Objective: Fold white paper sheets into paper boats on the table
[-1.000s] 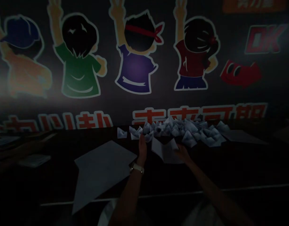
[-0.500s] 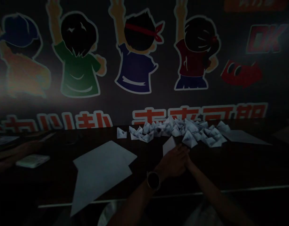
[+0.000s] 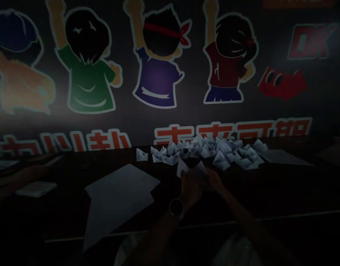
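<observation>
Both hands on my feed, the left hand [image 3: 190, 189] and the right hand [image 3: 215, 180], close on a folded paper [image 3: 193, 168] between them, just below the paper boats [image 3: 206, 150], exact grip too dark to read.

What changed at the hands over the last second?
The left hand moved right, joining the right hand at the white paper sheet, which now looks smaller and gathered between them. The pile of paper boats and the large paper sheet stayed where they were.
</observation>
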`<state>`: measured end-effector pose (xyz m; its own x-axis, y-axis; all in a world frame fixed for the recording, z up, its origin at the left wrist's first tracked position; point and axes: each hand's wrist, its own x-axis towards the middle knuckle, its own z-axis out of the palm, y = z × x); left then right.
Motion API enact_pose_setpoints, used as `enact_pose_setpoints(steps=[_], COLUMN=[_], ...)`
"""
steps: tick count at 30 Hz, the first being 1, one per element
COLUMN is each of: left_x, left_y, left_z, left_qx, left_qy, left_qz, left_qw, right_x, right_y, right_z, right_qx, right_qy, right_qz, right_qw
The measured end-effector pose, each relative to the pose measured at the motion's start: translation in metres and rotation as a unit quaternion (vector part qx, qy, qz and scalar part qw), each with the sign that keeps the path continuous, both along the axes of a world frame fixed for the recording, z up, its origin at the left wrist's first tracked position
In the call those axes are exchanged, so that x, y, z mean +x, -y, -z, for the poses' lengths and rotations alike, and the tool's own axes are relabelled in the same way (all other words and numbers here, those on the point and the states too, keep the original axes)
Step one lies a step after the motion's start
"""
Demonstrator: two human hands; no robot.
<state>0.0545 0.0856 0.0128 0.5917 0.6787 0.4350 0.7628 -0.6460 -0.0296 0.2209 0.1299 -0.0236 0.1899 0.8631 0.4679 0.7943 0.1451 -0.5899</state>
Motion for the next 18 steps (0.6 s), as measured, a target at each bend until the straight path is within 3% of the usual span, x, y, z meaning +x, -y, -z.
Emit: enact_pose_setpoints(steps=[5,12,18], left_x=[-0.015,-0.024,-0.031], left_y=[-0.042,-0.062,-0.072], left_z=[0.002,0.016,0.021], left_qx=[-0.023,-0.034,-0.080], left_qy=[-0.039,-0.055,-0.049], left_qz=[0.001,0.046,0.046], left_qw=[0.999,0.997,0.994], right_x=[0.002,0.005,0.012], right_y=[-0.004,0.004,0.009], right_z=[0.004,0.000,0.006], right_qx=[-0.013,-0.011,0.034], right_qy=[0.042,0.102,0.167], right_qz=[0.024,-0.008,-0.160], right_qw=[0.999,0.995,0.972])
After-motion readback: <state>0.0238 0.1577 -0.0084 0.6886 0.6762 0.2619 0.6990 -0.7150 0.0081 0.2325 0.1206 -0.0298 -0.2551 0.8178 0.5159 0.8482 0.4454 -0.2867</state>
